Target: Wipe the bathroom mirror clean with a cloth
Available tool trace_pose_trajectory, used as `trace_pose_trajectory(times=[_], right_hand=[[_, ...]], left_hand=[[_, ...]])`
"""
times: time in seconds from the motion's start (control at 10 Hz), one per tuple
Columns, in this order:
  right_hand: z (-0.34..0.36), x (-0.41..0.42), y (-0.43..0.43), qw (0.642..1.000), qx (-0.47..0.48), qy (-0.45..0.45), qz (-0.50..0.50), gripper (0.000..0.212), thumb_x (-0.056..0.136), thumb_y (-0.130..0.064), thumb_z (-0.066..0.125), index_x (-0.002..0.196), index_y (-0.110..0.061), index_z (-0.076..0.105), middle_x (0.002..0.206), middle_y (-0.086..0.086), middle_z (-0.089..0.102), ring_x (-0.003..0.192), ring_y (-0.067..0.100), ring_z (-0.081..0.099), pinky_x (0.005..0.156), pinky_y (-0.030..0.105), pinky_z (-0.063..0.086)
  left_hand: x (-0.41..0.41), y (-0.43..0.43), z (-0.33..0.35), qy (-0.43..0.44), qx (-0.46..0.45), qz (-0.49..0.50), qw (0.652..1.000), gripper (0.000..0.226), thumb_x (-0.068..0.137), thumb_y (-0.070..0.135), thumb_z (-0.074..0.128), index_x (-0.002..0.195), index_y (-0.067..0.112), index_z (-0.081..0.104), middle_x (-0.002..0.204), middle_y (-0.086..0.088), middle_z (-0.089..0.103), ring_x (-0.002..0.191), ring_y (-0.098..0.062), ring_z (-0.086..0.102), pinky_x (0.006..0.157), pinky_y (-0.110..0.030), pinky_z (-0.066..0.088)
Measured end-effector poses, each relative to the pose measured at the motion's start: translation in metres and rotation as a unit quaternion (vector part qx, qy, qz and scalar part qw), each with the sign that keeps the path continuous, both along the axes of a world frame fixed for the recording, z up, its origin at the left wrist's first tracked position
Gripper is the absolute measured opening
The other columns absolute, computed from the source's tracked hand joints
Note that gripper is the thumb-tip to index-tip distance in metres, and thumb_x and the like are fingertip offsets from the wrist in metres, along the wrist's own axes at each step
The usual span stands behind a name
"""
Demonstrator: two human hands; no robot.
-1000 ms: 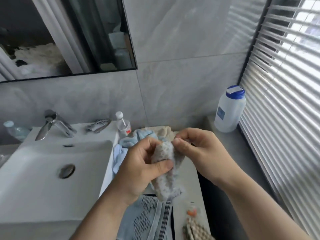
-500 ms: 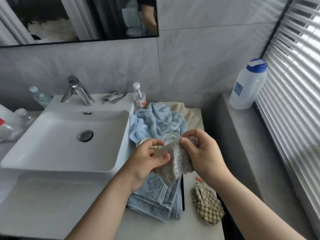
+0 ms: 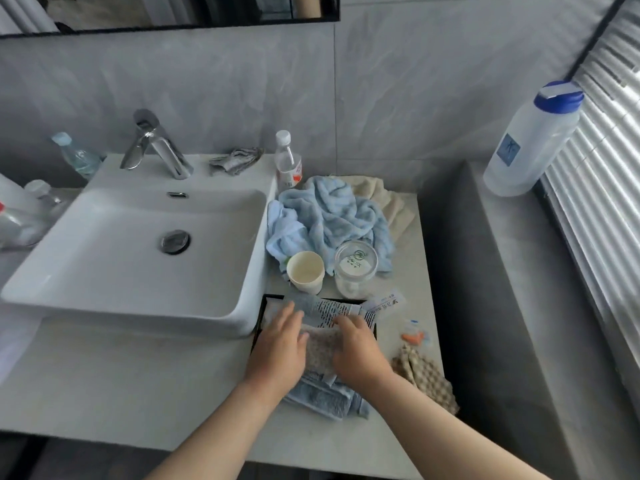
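Both hands lie flat, fingers extended, on a speckled grey cloth (image 3: 323, 346) spread over a folded blue towel (image 3: 325, 398) on the bathroom counter (image 3: 138, 393), the left hand (image 3: 278, 351) on its left edge and the right hand (image 3: 356, 351) on its right. Just beyond stand a paper cup (image 3: 305, 271) and a clear jar (image 3: 355, 268) before a crumpled light-blue towel (image 3: 329, 213). A white basin (image 3: 131, 251) sits to the left; only the lower edge of the mirror (image 3: 166, 10) shows at the top
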State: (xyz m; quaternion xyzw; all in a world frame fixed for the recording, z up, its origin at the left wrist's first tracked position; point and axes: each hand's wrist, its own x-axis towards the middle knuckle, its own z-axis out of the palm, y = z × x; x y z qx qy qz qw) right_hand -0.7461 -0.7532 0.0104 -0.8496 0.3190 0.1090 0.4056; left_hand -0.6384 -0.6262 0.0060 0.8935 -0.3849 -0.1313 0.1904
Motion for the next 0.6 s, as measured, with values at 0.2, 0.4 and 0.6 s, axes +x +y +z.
trace_pose_trajectory(times=[0.2,0.4,0.6], right_hand=[[-0.052,-0.033,0.012,0.960,-0.197,0.056,0.191,0.057,0.103,-0.046,0.027,0.139,-0.014,0.056,0.148,0.008,0.050,0.132,0.025,0.053,0.106,0.045,0.046],[-0.063,-0.038,0.001,0.953,-0.194,0.077,0.219,0.066,0.101,-0.053,0.009,0.156,-0.015,0.007,0.164,0.005,0.003,0.152,0.025,0.009,0.121,0.041,-0.002],[-0.035,-0.028,-0.008,0.951,-0.149,0.091,0.254,0.084,0.088,-0.063,0.002,0.157,-0.018,-0.009,0.166,0.003,-0.014,0.152,0.021,-0.013,0.122,0.043,-0.003]], left_hand=[[-0.019,0.028,-0.042,0.006,0.222,-0.141,0.965,0.073,0.094,0.055,0.026,0.153,0.012,0.025,0.160,-0.004,0.018,0.147,-0.021,0.025,0.118,-0.034,0.002],[-0.012,0.023,-0.055,-0.038,0.261,-0.146,0.954,0.082,0.086,0.063,-0.002,0.151,0.019,-0.021,0.155,0.003,-0.033,0.147,-0.019,-0.025,0.110,-0.032,-0.024],[-0.008,0.017,-0.035,0.009,0.244,-0.148,0.958,0.092,0.077,0.069,-0.004,0.156,0.022,-0.012,0.156,0.009,-0.027,0.150,-0.013,-0.018,0.119,-0.029,-0.015]])
